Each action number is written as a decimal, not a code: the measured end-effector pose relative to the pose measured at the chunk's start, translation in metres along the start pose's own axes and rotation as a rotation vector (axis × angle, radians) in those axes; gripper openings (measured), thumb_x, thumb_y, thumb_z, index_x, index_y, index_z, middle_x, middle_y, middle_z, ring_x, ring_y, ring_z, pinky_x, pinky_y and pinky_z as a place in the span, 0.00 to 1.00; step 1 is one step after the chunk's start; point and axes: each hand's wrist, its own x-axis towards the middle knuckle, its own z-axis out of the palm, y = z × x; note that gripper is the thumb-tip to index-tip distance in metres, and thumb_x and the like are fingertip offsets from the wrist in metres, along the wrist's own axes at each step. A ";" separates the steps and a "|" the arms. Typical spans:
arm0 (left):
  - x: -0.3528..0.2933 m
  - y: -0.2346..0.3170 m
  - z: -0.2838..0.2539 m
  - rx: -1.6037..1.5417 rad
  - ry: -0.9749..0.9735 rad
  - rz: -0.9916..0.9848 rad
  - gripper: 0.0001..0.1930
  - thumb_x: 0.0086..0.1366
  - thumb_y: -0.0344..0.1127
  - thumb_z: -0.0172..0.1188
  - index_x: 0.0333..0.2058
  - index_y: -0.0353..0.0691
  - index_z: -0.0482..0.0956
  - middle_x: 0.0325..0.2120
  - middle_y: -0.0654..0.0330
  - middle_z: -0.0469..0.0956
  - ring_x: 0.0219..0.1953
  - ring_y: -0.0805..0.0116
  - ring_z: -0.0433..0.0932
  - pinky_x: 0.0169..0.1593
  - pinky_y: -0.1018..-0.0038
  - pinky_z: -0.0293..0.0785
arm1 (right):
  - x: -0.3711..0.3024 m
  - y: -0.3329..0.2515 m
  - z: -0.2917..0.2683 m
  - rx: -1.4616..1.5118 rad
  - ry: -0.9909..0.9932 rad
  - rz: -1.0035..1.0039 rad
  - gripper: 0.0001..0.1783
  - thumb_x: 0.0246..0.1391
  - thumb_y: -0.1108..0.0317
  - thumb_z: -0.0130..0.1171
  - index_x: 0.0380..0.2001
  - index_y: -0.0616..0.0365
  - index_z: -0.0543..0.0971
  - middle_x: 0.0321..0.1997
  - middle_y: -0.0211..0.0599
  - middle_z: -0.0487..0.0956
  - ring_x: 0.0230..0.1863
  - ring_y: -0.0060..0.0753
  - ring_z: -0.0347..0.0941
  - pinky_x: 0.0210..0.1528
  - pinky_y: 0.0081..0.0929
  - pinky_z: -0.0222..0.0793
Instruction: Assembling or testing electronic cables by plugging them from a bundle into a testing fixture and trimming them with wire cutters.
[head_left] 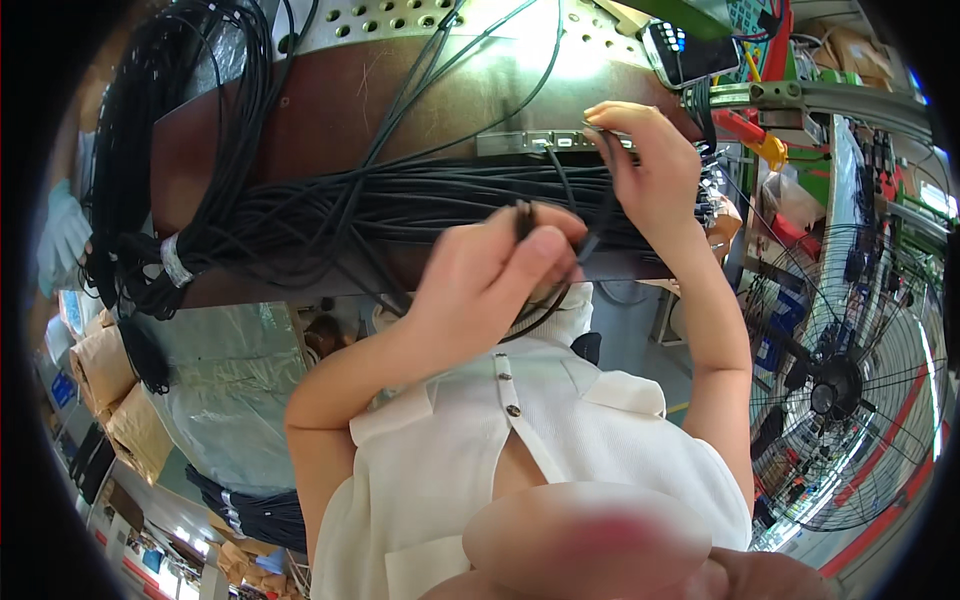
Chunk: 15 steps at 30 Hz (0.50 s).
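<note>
Gloved hand: a co-worker's, pale blue (62,235), at the far left beside the hanging black cables (140,130).
Tie: a pale wrap (175,262) gathers cables at the left end of the desk (200,135).
Cable bundle: a thick run of black cables (420,205) lies lengthwise along the near part of the brown desk; these look grouped, but whether they have been handled one by one cannot be told.
Left hand: blurred, thumb and fingers closed (500,275) on black cable, in front of the bundle; a loop hangs below it.
Socket strip: a metal strip (500,144) on the desk, beyond the bundle; one socket appears filled, and at least one beside it looks bare.
Plugged cable: a black lead (564,178) runs from the filled socket down toward the left hand, so one connection seems made.
Held cable: a dark length (604,205) spans between the two hands; whether it is the same piece as the plugged lead is hidden.
Right hand: fingertips pinched together (597,122) on the held cable, just above the strip; its end does not look seated, so this connection seems left to do.
Cable ends: small silvery tips (712,195) cluster at the bundle's right end.
</note>
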 end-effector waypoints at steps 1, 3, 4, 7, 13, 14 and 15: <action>0.001 -0.002 -0.006 0.222 0.109 0.206 0.21 0.75 0.43 0.40 0.46 0.26 0.72 0.25 0.59 0.79 0.32 0.75 0.78 0.39 0.79 0.74 | -0.002 0.002 0.000 0.092 -0.019 0.047 0.09 0.47 0.79 0.64 0.33 0.60 0.77 0.37 0.37 0.81 0.38 0.36 0.78 0.39 0.26 0.73; -0.003 0.024 -0.012 -0.003 0.056 0.093 0.22 0.75 0.43 0.39 0.45 0.25 0.72 0.22 0.56 0.79 0.24 0.74 0.76 0.34 0.79 0.73 | -0.010 -0.002 0.006 0.180 -0.076 0.143 0.08 0.47 0.79 0.62 0.32 0.60 0.76 0.36 0.36 0.81 0.37 0.38 0.78 0.38 0.28 0.73; -0.003 0.030 -0.016 -0.138 -0.026 0.036 0.22 0.75 0.43 0.39 0.44 0.26 0.72 0.20 0.56 0.79 0.22 0.74 0.75 0.31 0.79 0.72 | -0.010 -0.002 0.008 0.230 -0.086 0.191 0.08 0.46 0.80 0.60 0.31 0.58 0.76 0.35 0.34 0.80 0.37 0.39 0.78 0.37 0.29 0.73; 0.001 0.025 -0.011 -0.345 -0.235 -0.239 0.21 0.75 0.43 0.40 0.44 0.27 0.72 0.18 0.56 0.77 0.18 0.73 0.73 0.24 0.79 0.70 | 0.000 0.000 0.001 0.216 -0.199 0.191 0.07 0.46 0.79 0.60 0.31 0.58 0.76 0.33 0.34 0.79 0.36 0.39 0.77 0.36 0.30 0.73; 0.012 0.003 -0.001 -0.369 -0.306 -0.342 0.23 0.75 0.46 0.40 0.44 0.27 0.72 0.17 0.59 0.77 0.18 0.75 0.72 0.25 0.80 0.68 | -0.003 0.000 0.006 0.193 -0.184 0.170 0.07 0.47 0.75 0.61 0.30 0.57 0.75 0.34 0.32 0.78 0.35 0.41 0.76 0.36 0.33 0.72; 0.012 0.002 0.000 -0.366 -0.310 -0.342 0.23 0.75 0.46 0.40 0.44 0.27 0.72 0.17 0.59 0.77 0.18 0.75 0.72 0.25 0.80 0.68 | -0.004 0.000 0.005 0.170 -0.159 0.122 0.07 0.47 0.74 0.62 0.31 0.56 0.76 0.35 0.32 0.79 0.36 0.41 0.76 0.37 0.33 0.72; 0.011 0.001 0.002 -0.375 -0.306 -0.364 0.24 0.75 0.47 0.41 0.44 0.27 0.72 0.17 0.59 0.76 0.18 0.75 0.72 0.24 0.81 0.68 | -0.004 -0.003 0.002 0.168 -0.155 0.123 0.07 0.47 0.74 0.62 0.31 0.56 0.76 0.35 0.32 0.79 0.36 0.41 0.76 0.37 0.33 0.72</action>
